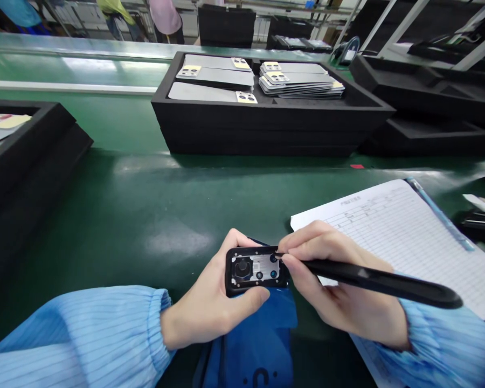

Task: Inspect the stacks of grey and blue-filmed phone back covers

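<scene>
My left hand (216, 299) grips a small black-framed camera module (249, 269) by its left end and lower edge. Several round lenses and a silver plate show in its face. In my right hand (339, 285) is a slim black tool with a tapered tip (380, 280), held like a pen. Its tip meets the upper right lens area, and my right fingertips lie close by the frame's right end. Under the module lies a dark blue film-covered panel (262, 345); whether the two are joined I cannot tell.
A black tray (270, 126) of grey panels with camera cutouts (214, 78) stands ahead. Another black tray (28, 161) is at left, with more stacked trays (428, 91) at right. A clipboard with a printed form (396, 226) lies partly under my right arm on the green table (145, 215).
</scene>
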`<state>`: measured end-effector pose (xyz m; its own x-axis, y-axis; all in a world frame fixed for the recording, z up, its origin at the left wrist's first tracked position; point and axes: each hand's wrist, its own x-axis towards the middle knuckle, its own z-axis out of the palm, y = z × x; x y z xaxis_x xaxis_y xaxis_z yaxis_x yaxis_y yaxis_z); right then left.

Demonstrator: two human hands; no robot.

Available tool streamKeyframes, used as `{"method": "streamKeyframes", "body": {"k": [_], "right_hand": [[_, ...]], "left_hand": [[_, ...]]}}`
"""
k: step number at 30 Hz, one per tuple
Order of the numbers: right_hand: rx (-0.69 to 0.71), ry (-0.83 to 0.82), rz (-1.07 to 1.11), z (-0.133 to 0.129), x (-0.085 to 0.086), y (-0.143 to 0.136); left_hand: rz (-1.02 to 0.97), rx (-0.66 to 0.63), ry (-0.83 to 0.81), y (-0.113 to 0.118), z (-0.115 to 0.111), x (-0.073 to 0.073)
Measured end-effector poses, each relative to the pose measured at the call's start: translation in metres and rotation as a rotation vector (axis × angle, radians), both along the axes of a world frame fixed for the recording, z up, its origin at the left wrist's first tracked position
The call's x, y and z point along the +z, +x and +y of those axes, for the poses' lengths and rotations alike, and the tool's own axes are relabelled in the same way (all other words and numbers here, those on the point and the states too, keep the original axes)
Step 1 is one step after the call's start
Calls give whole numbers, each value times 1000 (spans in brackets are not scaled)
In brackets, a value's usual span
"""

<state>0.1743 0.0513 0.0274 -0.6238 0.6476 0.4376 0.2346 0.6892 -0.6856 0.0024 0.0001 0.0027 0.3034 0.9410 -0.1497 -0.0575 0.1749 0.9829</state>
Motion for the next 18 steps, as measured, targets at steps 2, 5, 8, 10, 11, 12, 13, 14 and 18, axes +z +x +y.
{"method": "streamKeyframes", "body": {"k": [2,5,8,10,11,12,13,14,18], "right_hand": [[15,-22,4,1,2,-1],[20,-45,-10,3,4,-2],[30,-42,-58,6,6,-2],[38,-26,-79,8,8,-2],[39,-17,-83,9,8,-3],[36,-10,-85,9,9,-3],[29,-8,-86,10,9,-3],[21,-8,-86,10,9,-4],[-27,-14,-76,7,6,-5]], "left_hand": [[-7,-10,-10,0,0,0],[-11,-20,-18,0,1,0],[-8,-24,-24,-1,1,1],[-5,-29,-35,0,1,1],[-7,-31,-36,0,1,1],[-13,-27,-32,0,1,1],[-21,-25,-27,0,1,1],[-26,-22,-24,0,0,0],[-36,-11,-15,1,-1,-1]]}}
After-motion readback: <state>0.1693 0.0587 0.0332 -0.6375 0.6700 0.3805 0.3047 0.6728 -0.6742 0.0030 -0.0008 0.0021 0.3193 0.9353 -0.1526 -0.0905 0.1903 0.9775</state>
